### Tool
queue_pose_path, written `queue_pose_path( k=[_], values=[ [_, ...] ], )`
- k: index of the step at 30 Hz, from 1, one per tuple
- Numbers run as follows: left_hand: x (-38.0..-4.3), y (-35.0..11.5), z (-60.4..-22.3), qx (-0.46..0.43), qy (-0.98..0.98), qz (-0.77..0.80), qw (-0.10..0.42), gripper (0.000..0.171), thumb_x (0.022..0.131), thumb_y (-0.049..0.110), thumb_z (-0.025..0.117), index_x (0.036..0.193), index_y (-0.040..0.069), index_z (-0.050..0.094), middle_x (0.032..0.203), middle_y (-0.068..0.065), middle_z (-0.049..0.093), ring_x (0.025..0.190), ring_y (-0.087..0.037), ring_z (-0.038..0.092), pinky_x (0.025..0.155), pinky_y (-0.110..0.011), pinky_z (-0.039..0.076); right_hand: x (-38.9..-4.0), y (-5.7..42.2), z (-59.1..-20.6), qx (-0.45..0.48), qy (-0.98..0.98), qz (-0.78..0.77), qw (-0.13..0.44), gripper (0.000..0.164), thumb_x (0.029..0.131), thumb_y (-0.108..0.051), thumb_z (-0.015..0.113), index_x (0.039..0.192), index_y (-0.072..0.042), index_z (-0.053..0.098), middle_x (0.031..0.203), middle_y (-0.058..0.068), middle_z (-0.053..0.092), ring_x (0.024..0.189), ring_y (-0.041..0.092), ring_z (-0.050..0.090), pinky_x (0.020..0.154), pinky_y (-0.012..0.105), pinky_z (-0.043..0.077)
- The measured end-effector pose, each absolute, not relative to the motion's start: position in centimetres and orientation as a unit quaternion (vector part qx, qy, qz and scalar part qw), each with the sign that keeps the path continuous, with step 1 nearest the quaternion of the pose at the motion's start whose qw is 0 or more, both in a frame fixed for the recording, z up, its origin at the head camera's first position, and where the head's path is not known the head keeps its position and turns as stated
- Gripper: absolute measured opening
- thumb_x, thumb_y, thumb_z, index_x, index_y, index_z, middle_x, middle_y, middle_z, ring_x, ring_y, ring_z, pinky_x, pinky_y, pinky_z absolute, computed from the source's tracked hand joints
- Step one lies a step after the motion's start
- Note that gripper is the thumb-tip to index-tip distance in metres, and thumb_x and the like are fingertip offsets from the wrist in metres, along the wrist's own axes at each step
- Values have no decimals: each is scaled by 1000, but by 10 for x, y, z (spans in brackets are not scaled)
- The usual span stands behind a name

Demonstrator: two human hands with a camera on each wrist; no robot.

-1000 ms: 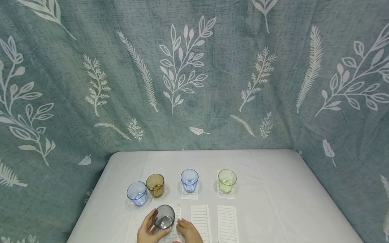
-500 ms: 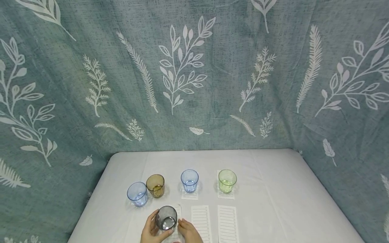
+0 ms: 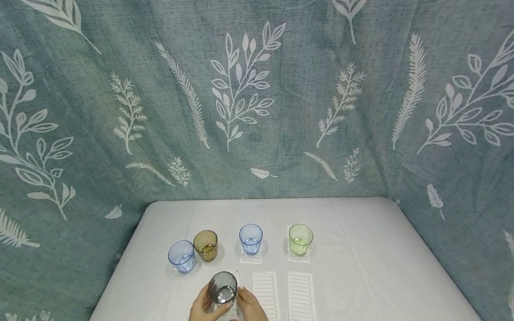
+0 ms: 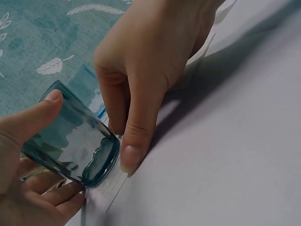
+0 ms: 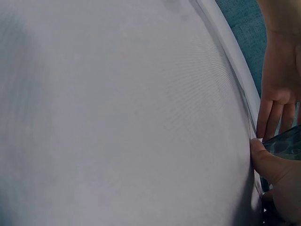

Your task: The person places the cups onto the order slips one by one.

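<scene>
A smoky grey glass tumbler (image 3: 220,281) is gripped by my left hand (image 3: 201,310) in the head view, fingers on its left side and thumb low in front. It is tilted above a ruled paper slip (image 3: 236,311). My right hand (image 3: 251,307) is just right of the glass, its fingertips at the slip's right edge. In the left wrist view the glass (image 4: 77,136) looks teal, and the right thumb and forefinger (image 4: 138,117) point down onto the slip beside its base. Its remaining fingers are mostly hidden. The right wrist view catches both hands at its right edge.
Behind the hands stand a blue glass (image 3: 182,256) and an amber glass (image 3: 205,245), side by side. Another blue glass (image 3: 250,238) and a green glass (image 3: 300,239) stand on slips. Two ruled slips (image 3: 265,294) lie to the right on the white-covered table (image 3: 381,276).
My left hand has shifted the grey glass a little to the right, closer to my right hand. The right hand, the other glasses and the slips have hardly moved.
</scene>
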State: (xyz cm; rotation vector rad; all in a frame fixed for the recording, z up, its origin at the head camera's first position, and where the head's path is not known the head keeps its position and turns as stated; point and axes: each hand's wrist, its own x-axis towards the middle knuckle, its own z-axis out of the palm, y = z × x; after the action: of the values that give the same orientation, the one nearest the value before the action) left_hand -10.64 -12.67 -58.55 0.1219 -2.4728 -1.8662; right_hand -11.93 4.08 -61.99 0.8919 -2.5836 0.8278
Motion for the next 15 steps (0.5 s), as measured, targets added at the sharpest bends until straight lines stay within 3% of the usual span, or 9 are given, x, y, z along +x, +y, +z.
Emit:
queue_pose_path(
  k=[6, 15],
  values=[
    [-108, -126, -587, 39, -799, -601, 5, 79, 72, 19, 81, 130, -15, 40, 124, -37, 51, 116, -51, 49, 93, -60, 43, -120, 42, -619, 314, -895, 287, 135, 59, 88, -43, 58, 111, 11, 63, 117, 23, 62, 110, 36, 58, 93, 37, 48],
    [-109, -126, -588, 30, -786, -617, 22, 75, 72, 16, 82, 129, -13, 42, 122, -35, 53, 114, -50, 51, 92, -60, 44, -124, 44, -618, 333, -898, 248, 147, 59, 83, -43, 64, 107, 11, 65, 114, 22, 64, 108, 33, 59, 91, 34, 49]
  ],
)
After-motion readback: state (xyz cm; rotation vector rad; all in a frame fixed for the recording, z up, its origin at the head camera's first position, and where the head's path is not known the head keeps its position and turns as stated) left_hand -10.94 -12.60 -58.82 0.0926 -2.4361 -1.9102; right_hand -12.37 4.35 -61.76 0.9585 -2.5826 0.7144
